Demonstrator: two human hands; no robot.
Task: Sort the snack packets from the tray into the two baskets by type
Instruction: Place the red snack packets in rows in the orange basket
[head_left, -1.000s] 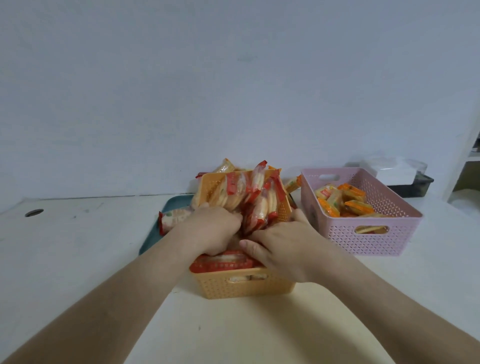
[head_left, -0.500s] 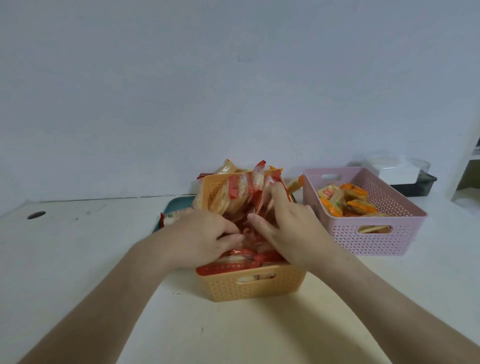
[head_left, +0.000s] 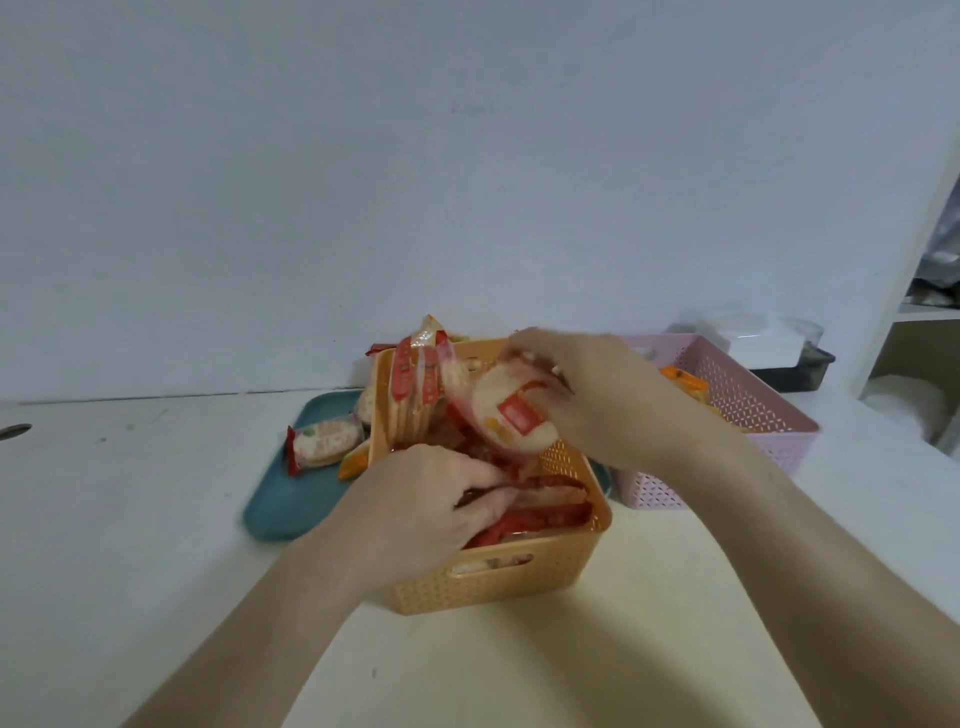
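Above the orange basket (head_left: 498, 582), right hand (head_left: 613, 400) grips a packet (head_left: 511, 415), label unreadable; left hand (head_left: 431, 509) clutches red packets (head_left: 545, 514).

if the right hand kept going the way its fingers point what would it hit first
Probably the upright packets in the orange basket: the right hand, gripping a round packet, points left at them. Depth unclear.

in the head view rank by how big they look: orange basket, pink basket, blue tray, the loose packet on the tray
1. orange basket, nearest the camera
2-3. pink basket and blue tray: unsure, both partly hidden
4. loose packet, clearly smallest
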